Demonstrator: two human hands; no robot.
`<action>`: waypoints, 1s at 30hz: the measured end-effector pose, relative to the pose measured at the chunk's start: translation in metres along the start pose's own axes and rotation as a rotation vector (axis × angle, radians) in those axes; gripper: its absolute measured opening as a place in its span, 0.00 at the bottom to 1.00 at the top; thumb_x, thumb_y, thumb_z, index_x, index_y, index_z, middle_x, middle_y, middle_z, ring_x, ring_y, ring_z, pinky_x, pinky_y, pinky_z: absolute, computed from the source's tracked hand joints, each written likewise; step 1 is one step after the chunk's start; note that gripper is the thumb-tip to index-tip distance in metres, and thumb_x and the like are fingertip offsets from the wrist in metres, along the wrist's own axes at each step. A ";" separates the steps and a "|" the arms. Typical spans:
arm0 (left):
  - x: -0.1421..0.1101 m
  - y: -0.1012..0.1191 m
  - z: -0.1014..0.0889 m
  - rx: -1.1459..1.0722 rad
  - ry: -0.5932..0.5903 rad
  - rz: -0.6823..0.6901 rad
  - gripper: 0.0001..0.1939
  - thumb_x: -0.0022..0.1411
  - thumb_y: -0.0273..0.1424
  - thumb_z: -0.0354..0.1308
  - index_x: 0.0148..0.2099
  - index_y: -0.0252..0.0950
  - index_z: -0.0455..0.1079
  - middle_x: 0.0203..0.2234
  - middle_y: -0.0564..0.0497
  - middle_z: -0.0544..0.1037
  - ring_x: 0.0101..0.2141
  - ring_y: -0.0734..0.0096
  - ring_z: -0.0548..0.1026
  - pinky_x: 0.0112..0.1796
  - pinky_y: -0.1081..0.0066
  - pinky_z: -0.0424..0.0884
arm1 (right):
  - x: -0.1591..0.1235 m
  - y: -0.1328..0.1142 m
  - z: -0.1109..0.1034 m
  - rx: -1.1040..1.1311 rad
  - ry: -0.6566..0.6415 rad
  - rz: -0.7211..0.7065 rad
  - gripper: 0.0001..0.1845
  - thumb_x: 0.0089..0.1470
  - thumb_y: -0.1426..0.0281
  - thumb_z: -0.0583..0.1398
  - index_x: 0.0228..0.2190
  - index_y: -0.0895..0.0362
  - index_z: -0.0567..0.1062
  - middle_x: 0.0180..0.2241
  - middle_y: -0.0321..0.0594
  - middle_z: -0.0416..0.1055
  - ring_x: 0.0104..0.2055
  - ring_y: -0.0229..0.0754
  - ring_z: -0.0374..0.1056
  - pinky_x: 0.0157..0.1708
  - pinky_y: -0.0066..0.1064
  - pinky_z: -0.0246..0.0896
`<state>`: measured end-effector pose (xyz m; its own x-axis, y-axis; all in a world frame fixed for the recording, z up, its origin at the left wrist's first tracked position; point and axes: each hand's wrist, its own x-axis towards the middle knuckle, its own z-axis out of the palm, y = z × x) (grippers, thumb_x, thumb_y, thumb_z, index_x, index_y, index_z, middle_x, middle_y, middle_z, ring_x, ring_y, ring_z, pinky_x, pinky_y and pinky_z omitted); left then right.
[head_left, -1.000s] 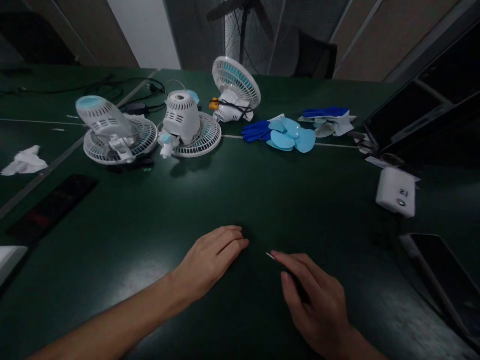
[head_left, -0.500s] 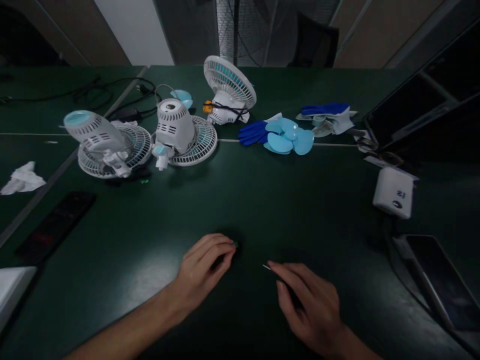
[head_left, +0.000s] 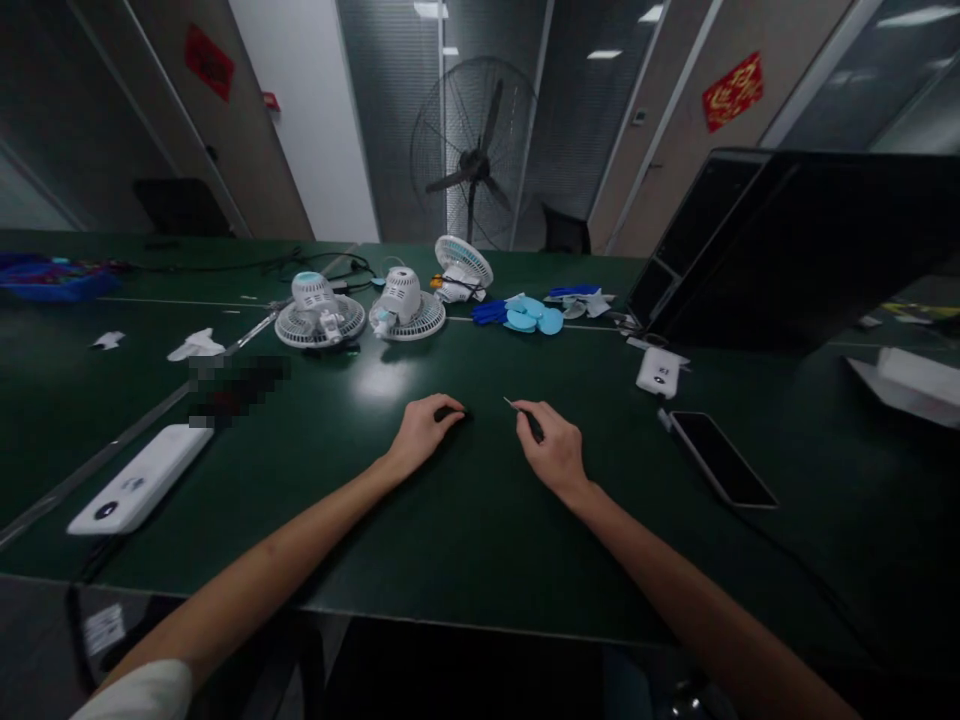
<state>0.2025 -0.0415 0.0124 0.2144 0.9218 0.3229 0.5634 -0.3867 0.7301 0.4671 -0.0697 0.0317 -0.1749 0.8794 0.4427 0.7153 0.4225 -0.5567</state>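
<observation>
My left hand rests low over the green table, thumb and fingertips pinched on a tiny dark green piece whose kind I cannot make out. To its right, my right hand is closed round the dark handle of a small screwdriver. Its thin metal shaft points left toward my left hand, and a gap separates the two. Beyond the hands lie partly dismantled small white fans: one and another face down, a third tilted back. A light blue fan blade lies on blue-and-white gloves.
On the left are a white power bank, crumpled tissue and a blue tray. A white power bank is cabled to a phone on the right. A large black monitor stands behind them.
The view has tilted up and pulled back, bringing the standing fan, wall and table's front edge into sight. Both hands keep their grips and stay about the same distance apart.
</observation>
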 end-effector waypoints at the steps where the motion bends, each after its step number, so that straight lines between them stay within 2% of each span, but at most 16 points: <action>1: 0.000 0.000 0.000 -0.008 0.006 -0.015 0.08 0.69 0.34 0.64 0.46 0.37 0.81 0.43 0.46 0.85 0.45 0.59 0.81 0.52 0.60 0.75 | -0.001 0.000 0.000 -0.011 0.000 -0.002 0.19 0.72 0.65 0.52 0.53 0.57 0.78 0.44 0.45 0.78 0.36 0.42 0.74 0.35 0.33 0.69; 8: -0.004 0.006 -0.004 -0.006 0.003 0.004 0.08 0.68 0.34 0.65 0.45 0.38 0.82 0.42 0.47 0.85 0.44 0.60 0.82 0.51 0.61 0.76 | -0.002 0.004 0.002 -0.023 -0.008 0.046 0.18 0.72 0.64 0.52 0.54 0.55 0.78 0.46 0.44 0.79 0.41 0.44 0.75 0.41 0.35 0.71; 16: -0.009 0.007 -0.002 0.069 -0.041 0.150 0.07 0.71 0.31 0.61 0.46 0.38 0.79 0.43 0.46 0.83 0.45 0.60 0.81 0.51 0.61 0.75 | -0.001 0.011 0.003 0.034 -0.043 0.076 0.18 0.72 0.64 0.52 0.54 0.55 0.77 0.47 0.45 0.78 0.42 0.45 0.76 0.41 0.35 0.72; 19: -0.006 -0.001 -0.009 0.117 -0.069 0.204 0.07 0.72 0.30 0.58 0.46 0.38 0.77 0.45 0.45 0.81 0.45 0.61 0.80 0.50 0.61 0.75 | -0.002 0.009 0.002 0.053 -0.049 0.054 0.18 0.72 0.64 0.53 0.54 0.55 0.77 0.46 0.45 0.78 0.40 0.44 0.75 0.39 0.35 0.71; 21: -0.001 -0.014 -0.026 0.159 -0.070 0.205 0.08 0.72 0.31 0.56 0.46 0.38 0.76 0.45 0.44 0.81 0.44 0.61 0.80 0.49 0.62 0.75 | -0.002 0.007 0.001 0.060 -0.050 0.047 0.18 0.72 0.64 0.52 0.53 0.55 0.77 0.45 0.44 0.78 0.39 0.43 0.75 0.38 0.34 0.71; 23: 0.003 -0.035 -0.055 0.210 -0.036 0.166 0.09 0.72 0.34 0.55 0.45 0.37 0.76 0.43 0.44 0.81 0.44 0.60 0.79 0.49 0.62 0.74 | -0.003 0.007 0.000 0.050 -0.054 0.052 0.18 0.73 0.63 0.52 0.53 0.55 0.77 0.45 0.44 0.78 0.39 0.43 0.75 0.37 0.33 0.71; 26: 0.000 -0.073 -0.113 0.299 0.069 0.011 0.12 0.70 0.38 0.57 0.45 0.37 0.76 0.43 0.44 0.81 0.45 0.58 0.79 0.50 0.61 0.74 | -0.001 0.010 -0.002 -0.010 -0.065 0.051 0.18 0.72 0.63 0.52 0.54 0.54 0.77 0.45 0.44 0.78 0.39 0.43 0.75 0.38 0.34 0.71; 30: -0.023 -0.118 -0.183 0.446 0.195 -0.182 0.14 0.68 0.39 0.57 0.46 0.33 0.75 0.46 0.43 0.81 0.48 0.55 0.78 0.52 0.63 0.72 | 0.006 0.025 -0.008 -0.123 -0.088 0.104 0.17 0.71 0.64 0.54 0.54 0.53 0.78 0.47 0.44 0.79 0.41 0.45 0.76 0.38 0.35 0.70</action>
<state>-0.0155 -0.0216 0.0290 -0.0472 0.9348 0.3519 0.8723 -0.1330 0.4705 0.4895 -0.0551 0.0260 -0.1498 0.9351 0.3211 0.8091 0.3026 -0.5038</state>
